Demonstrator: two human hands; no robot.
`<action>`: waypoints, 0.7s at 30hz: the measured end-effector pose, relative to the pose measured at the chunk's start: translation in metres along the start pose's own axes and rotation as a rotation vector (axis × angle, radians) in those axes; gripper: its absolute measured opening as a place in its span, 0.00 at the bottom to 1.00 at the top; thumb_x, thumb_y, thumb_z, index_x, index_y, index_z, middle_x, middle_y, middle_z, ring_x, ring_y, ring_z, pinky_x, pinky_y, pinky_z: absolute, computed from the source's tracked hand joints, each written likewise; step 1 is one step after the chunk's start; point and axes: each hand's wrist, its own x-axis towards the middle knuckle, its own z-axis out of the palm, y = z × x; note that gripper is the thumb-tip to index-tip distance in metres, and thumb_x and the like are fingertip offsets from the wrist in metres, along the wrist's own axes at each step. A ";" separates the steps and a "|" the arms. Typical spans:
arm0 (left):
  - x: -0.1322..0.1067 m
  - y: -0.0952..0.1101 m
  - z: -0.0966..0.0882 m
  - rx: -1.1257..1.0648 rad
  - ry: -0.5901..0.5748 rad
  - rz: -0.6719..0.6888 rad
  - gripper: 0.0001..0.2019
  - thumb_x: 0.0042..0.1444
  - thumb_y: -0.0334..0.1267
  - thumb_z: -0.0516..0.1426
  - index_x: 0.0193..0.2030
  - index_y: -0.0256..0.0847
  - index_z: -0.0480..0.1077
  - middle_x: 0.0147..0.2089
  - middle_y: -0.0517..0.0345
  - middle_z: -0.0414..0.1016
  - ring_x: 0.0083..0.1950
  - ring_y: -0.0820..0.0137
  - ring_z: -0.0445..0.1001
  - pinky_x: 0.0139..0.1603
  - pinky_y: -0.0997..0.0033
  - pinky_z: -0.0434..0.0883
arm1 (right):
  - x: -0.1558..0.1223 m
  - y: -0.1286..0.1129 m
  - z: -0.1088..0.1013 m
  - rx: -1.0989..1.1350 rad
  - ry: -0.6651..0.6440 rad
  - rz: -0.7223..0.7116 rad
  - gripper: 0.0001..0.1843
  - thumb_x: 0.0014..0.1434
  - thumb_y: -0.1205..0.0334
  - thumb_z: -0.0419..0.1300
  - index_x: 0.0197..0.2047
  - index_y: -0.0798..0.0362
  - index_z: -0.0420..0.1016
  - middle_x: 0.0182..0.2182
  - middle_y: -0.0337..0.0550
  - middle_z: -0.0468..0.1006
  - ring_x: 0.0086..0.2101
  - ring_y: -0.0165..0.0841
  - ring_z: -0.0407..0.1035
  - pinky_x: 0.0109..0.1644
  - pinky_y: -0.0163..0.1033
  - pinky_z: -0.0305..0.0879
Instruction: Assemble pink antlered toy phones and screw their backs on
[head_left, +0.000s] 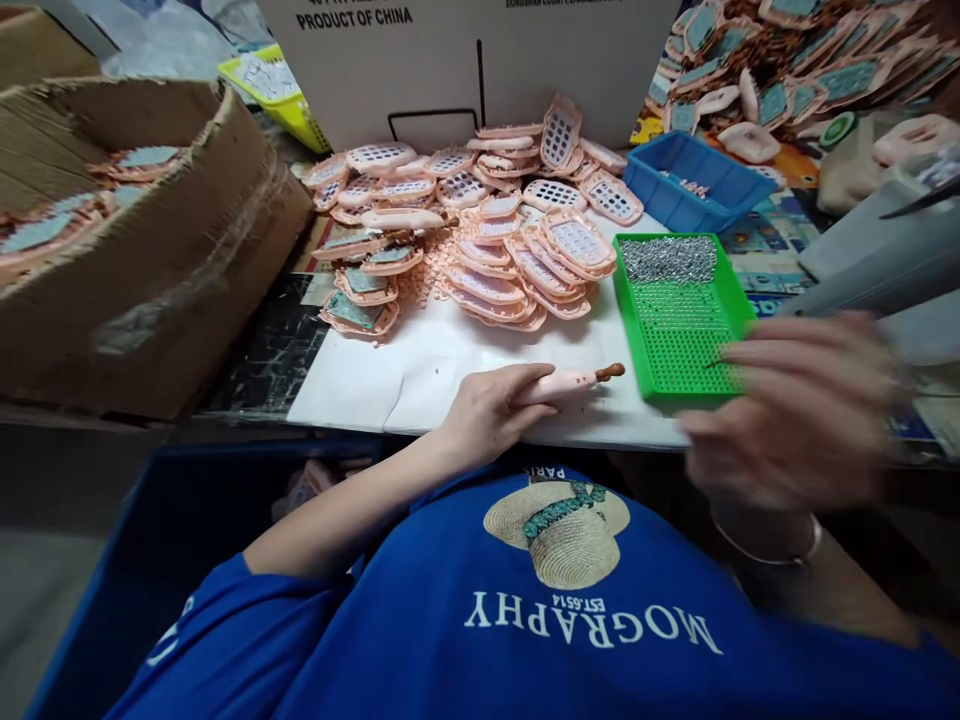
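Note:
My left hand (491, 405) is closed around a pale pink plastic casing (562, 387) at the table's front edge. A brown knobbed piece (610, 372) sticks out of the casing's right end. My right hand (795, 410) is raised beside the front right of a green perforated basket (637, 340), its fingers smeared by motion. A small dark speck shows at its fingertips, too blurred to name. Small silvery metal pieces (667, 260) fill the back of the basket. Behind my left hand lie stacked pink casings (487, 285) with pale inserts.
More pink casings (390, 190) are heaped against a white carton (465, 70). A blue bin (694, 185) stands behind the green basket. At left is a large cardboard box (202, 260), with a dark blue tub (150, 540) below. A grey machine part (885, 270) juts in from the right.

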 end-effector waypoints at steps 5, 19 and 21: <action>-0.004 0.000 0.008 -0.133 0.011 -0.025 0.16 0.52 0.36 0.65 0.50 0.44 0.79 0.51 0.48 0.80 0.52 0.61 0.76 0.59 0.65 0.67 | -0.005 0.002 0.045 -0.317 0.012 -0.368 0.10 0.66 0.56 0.62 0.48 0.48 0.77 0.40 0.44 0.81 0.42 0.41 0.75 0.60 0.56 0.61; 0.004 0.002 -0.008 -1.069 -0.114 -0.592 0.12 0.64 0.41 0.58 0.45 0.33 0.76 0.33 0.51 0.79 0.26 0.73 0.74 0.26 0.76 0.72 | 0.025 -0.006 0.026 0.014 0.276 -0.255 0.13 0.68 0.63 0.58 0.52 0.41 0.79 0.48 0.43 0.80 0.51 0.42 0.74 0.67 0.59 0.58; 0.001 0.000 -0.013 -1.187 -0.114 -0.726 0.13 0.68 0.39 0.52 0.44 0.31 0.75 0.28 0.52 0.77 0.20 0.75 0.72 0.20 0.79 0.70 | 0.021 -0.005 0.028 0.001 0.202 -0.326 0.13 0.66 0.62 0.61 0.53 0.43 0.79 0.46 0.45 0.81 0.50 0.44 0.74 0.65 0.59 0.60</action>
